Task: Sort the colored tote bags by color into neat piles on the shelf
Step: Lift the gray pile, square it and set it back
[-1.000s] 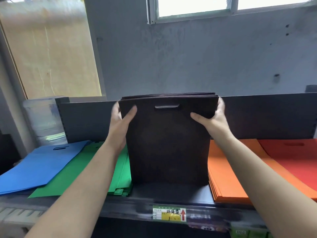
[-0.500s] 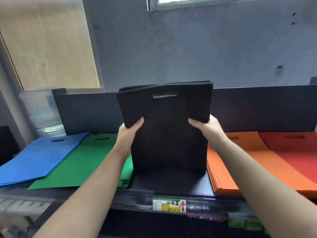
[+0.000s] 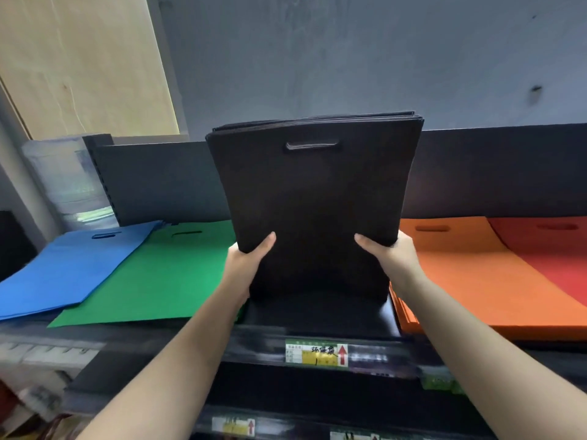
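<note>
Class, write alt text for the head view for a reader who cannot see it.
Two hands, left hand and right hand, hold a stack of black tote bags upright on a dark shelf, between flat green bags and orange bags; blue bags and red bags lie outermost.

Soft, dim daylight; the shelf edge gleams faintly, the lower corners smear with blur, and straight lines bow outward.

Handwritten "环保袋" and a red up-arrow on the yellow-green price label along the shelf edge.
</note>
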Tool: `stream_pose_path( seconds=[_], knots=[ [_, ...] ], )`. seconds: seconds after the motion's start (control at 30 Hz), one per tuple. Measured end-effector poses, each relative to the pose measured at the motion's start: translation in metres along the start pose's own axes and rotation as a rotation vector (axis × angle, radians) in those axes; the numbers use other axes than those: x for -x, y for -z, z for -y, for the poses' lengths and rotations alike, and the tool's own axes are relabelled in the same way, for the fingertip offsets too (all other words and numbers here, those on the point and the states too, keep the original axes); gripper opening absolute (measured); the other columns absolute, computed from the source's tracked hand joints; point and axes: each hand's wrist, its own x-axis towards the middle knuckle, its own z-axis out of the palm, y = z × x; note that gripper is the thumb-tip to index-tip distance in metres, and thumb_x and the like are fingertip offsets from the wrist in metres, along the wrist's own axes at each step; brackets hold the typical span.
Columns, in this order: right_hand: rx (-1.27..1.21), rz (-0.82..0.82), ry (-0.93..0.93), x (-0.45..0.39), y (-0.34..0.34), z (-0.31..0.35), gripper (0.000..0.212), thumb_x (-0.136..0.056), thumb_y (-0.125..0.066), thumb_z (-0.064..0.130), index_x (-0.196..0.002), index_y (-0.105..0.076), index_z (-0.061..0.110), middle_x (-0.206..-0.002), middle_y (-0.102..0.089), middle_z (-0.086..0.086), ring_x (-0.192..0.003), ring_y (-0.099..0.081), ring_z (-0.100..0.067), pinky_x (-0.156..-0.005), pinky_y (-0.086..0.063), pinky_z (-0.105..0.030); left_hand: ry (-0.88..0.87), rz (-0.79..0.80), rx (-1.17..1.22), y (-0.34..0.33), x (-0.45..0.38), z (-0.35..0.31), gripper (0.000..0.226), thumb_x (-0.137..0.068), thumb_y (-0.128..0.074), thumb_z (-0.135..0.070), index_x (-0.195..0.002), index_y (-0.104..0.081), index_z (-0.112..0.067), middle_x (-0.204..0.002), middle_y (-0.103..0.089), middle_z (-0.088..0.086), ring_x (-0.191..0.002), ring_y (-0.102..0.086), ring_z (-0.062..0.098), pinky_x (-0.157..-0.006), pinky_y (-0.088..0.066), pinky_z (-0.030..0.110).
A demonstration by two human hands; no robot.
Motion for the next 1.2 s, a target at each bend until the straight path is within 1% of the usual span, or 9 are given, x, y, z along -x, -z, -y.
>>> stream_pose_path(
  seconds=[0.13, 0.23, 0.33, 0.47, 0.63, 0.73, 0.83, 1.03, 1.2],
  knots=[
    [-0.053, -0.031, 0.035, -0.011, -0.006, 0.011, 0.021, -0.077, -0.076, 0.004, -0.086, -0.068, 0.022, -0.090, -0.071, 0.004, -0.087, -0.068, -0.016, -0.081, -0.055, -0.032, -0.082, -0.012, 0.021, -0.002, -0.010, -0.013, 0.010, -0.081, -0.074, -0.017, -0.089, -0.069, -0.017, -0.082, -0.072, -0.009, -0.081, -0.068, 0.008, -0.074, -0.054, 0.024],
    [-0.027, -0.002, -0.079, -0.006, -0.005, -0.006, 0.021, -0.075, -0.079, 0.009, -0.088, -0.069, 0.022, -0.096, -0.072, 0.002, -0.091, -0.068, -0.018, -0.082, -0.054, -0.033, 0.043, 0.017, -0.052, 0.005, -0.008, 0.006, 0.030, -0.074, -0.079, -0.013, -0.102, -0.068, -0.014, -0.092, -0.070, -0.005, -0.085, -0.066, 0.011, -0.078, -0.050, 0.027],
    [-0.031, -0.014, -0.106, 0.002, -0.006, -0.018, 0.022, -0.076, -0.077, 0.006, -0.087, -0.068, 0.023, -0.096, -0.071, 0.000, -0.086, -0.067, -0.015, -0.076, -0.053, -0.029, 0.065, 0.004, -0.109, 0.007, -0.002, 0.021, 0.026, -0.074, -0.079, -0.013, -0.095, -0.065, -0.018, -0.089, -0.067, -0.006, -0.082, -0.063, 0.009, -0.078, -0.048, 0.027],
    [0.002, -0.038, -0.030, -0.006, -0.007, -0.011, 0.022, -0.076, -0.077, 0.005, -0.086, -0.068, 0.022, -0.090, -0.071, 0.005, -0.085, -0.067, -0.015, -0.077, -0.053, -0.031, -0.079, -0.041, -0.174, 0.002, -0.005, 0.017, 0.014, -0.079, -0.076, -0.012, -0.087, -0.065, -0.017, -0.083, -0.066, -0.007, -0.076, -0.062, 0.005, -0.064, -0.049, 0.015],
    [0.036, -0.043, -0.062, -0.001, -0.006, -0.027, 0.026, -0.079, -0.074, 0.003, -0.093, -0.065, 0.023, -0.098, -0.070, 0.002, -0.085, -0.064, -0.012, -0.078, -0.050, -0.030, -0.125, 0.003, -0.248, 0.005, -0.001, 0.031, 0.018, -0.083, -0.071, -0.010, -0.097, -0.064, -0.017, -0.092, -0.066, -0.008, -0.087, -0.062, 0.008, -0.071, -0.048, 0.015],
    [0.170, -0.050, 0.018, -0.006, -0.005, -0.023, 0.025, -0.078, -0.075, 0.004, -0.094, -0.066, 0.021, -0.094, -0.069, 0.003, -0.091, -0.065, -0.019, -0.084, -0.052, -0.035, -0.217, -0.028, -0.366, 0.005, -0.005, 0.026, 0.024, -0.082, -0.072, -0.011, -0.104, -0.064, -0.007, -0.096, -0.065, -0.001, -0.091, -0.062, 0.015, -0.079, -0.045, 0.023],
    [0.316, -0.033, 0.063, -0.014, -0.002, -0.011, 0.024, -0.076, -0.078, 0.007, -0.096, -0.069, 0.017, -0.092, -0.069, 0.001, -0.094, -0.066, -0.022, -0.084, -0.052, -0.033, -0.268, -0.032, -0.452, 0.007, -0.012, 0.013, 0.030, -0.080, -0.075, -0.012, -0.106, -0.065, -0.001, -0.093, -0.065, 0.001, -0.088, -0.062, 0.016, -0.076, -0.044, 0.021],
    [0.651, 0.019, 0.001, -0.011, -0.003, -0.006, 0.029, -0.076, -0.080, 0.021, -0.099, -0.072, 0.006, -0.098, -0.071, -0.007, -0.093, -0.064, -0.022, -0.056, -0.038, -0.017, -0.203, 0.003, -0.624, 0.016, -0.016, 0.009, 0.028, -0.077, -0.078, -0.017, -0.100, -0.068, -0.004, -0.094, -0.069, 0.006, -0.087, -0.063, 0.019, -0.070, -0.041, 0.021],
    [0.911, 0.034, -0.082, 0.000, -0.004, -0.010, 0.037, -0.072, -0.081, 0.038, -0.074, -0.060, 0.008, -0.070, -0.059, 0.000, -0.068, -0.052, -0.020, -0.048, -0.030, -0.027, -0.175, -0.061, -0.847, 0.021, -0.006, 0.016, 0.035, -0.074, -0.080, -0.028, -0.095, -0.061, -0.009, -0.093, -0.062, 0.003, -0.083, -0.054, 0.019, -0.068, -0.037, 0.025]
  ],
)
